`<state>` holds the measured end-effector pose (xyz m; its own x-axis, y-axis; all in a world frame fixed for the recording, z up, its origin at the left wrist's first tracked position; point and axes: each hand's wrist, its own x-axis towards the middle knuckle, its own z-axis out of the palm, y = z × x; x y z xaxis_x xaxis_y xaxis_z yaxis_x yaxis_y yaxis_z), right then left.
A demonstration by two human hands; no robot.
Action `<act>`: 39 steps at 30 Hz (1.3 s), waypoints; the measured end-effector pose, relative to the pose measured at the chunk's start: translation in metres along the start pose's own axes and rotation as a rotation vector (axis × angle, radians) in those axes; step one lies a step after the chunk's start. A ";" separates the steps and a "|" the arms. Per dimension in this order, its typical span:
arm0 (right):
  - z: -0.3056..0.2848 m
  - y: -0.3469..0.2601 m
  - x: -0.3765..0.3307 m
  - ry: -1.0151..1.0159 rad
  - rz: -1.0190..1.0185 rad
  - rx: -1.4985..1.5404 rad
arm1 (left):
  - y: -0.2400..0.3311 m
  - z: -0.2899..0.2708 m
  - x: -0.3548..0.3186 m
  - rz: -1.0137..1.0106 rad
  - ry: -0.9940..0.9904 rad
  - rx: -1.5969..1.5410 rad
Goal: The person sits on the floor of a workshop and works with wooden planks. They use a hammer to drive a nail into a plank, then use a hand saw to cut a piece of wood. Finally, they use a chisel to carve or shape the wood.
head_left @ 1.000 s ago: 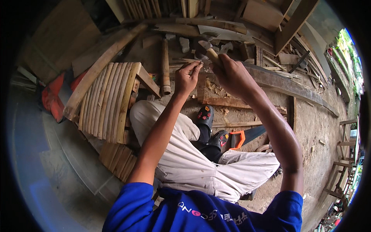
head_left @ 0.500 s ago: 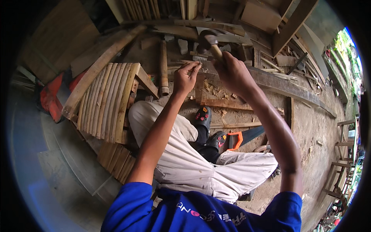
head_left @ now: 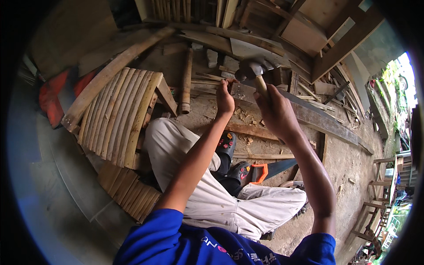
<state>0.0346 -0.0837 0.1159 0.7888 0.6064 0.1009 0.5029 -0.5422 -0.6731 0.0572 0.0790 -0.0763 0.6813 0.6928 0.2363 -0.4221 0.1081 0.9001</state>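
Observation:
My right hand [head_left: 278, 112] is wrapped round the wooden handle of a claw hammer [head_left: 252, 70], whose dark, blurred head is raised near the end of a long timber beam [head_left: 316, 115]. Close to that end, left of the hammer head, my left hand [head_left: 225, 101] has its fingers drawn together at the tips. Whatever they pinch, if anything, is too small to make out. The beam runs off to the right across the ground, with thin wood strips [head_left: 207, 79] lying beside its near end.
A slatted wooden piece [head_left: 117, 117] stands left of my knee, with a plank [head_left: 117, 73] leaning across it. A bamboo pole [head_left: 186, 84] lies beyond. By my shoes is a handsaw [head_left: 276, 170] with an orange handle. Wood shavings [head_left: 247, 117] litter the dirt floor.
The view has shifted slightly. My left hand has turned and its fingers now sit by the beam's end, beside the hammer head. My right hand keeps hold of the hammer.

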 end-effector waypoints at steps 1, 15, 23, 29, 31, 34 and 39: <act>0.000 -0.001 0.001 -0.052 0.042 -0.009 | -0.002 0.004 -0.001 0.020 0.054 0.019; -0.007 -0.011 0.007 -0.009 0.019 -0.055 | -0.003 0.008 0.001 0.376 0.192 0.450; -0.008 -0.006 0.007 -0.035 -0.078 -0.109 | -0.005 0.007 0.000 0.223 0.161 0.348; -0.003 -0.005 0.002 0.110 0.052 0.129 | -0.011 0.001 0.000 0.371 0.142 0.599; -0.003 -0.003 0.001 -0.047 -0.031 -0.038 | -0.012 -0.003 0.000 0.200 0.062 0.509; -0.004 0.000 0.002 0.060 0.037 0.036 | -0.014 -0.004 0.000 0.378 0.085 0.636; -0.009 -0.001 -0.003 0.090 0.033 0.198 | -0.015 0.000 0.001 0.420 0.128 0.591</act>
<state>0.0350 -0.0902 0.1224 0.8364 0.5312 0.1353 0.4040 -0.4305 -0.8071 0.0642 0.0783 -0.0893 0.4422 0.6732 0.5927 -0.2150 -0.5619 0.7988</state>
